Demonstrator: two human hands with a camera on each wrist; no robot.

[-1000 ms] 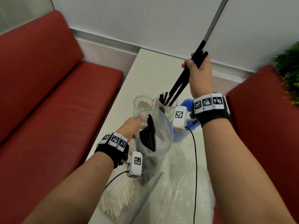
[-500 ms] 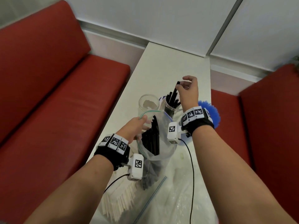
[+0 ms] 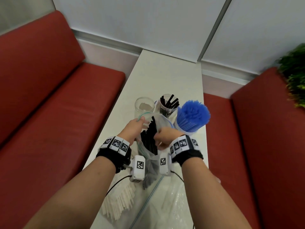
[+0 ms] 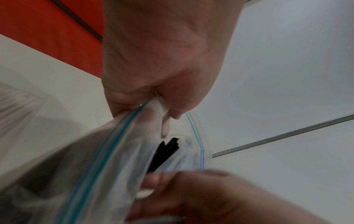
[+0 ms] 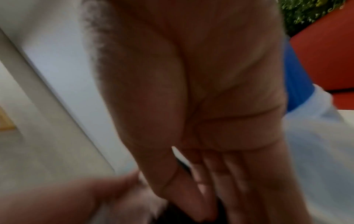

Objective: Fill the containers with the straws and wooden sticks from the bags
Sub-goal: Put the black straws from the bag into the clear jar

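A clear zip bag [image 3: 162,120] stands open on the white table [image 3: 165,76], with black straws [image 3: 148,138] upright inside. My left hand [image 3: 135,128] pinches the bag's rim at its left side; the left wrist view shows this pinch [image 4: 153,106] on the teal zip strip. My right hand [image 3: 160,138] reaches into the bag's mouth, its straight fingers [image 5: 216,174] pointing down among the straws. Behind the bag stand an empty clear jar [image 3: 144,105], a jar of black straws [image 3: 169,104] and a container of blue straws [image 3: 192,116].
A bag of white sticks [image 3: 118,202] lies at the table's near left, and crumpled clear plastic [image 3: 173,205] at the near right. Red benches [image 3: 57,113] flank the narrow table. A green plant [image 3: 295,76] sits at the far right.
My right hand dropped its bunch of black straws into the jar, then came back down into the bag's mouth. The left hand kept holding the bag's rim.
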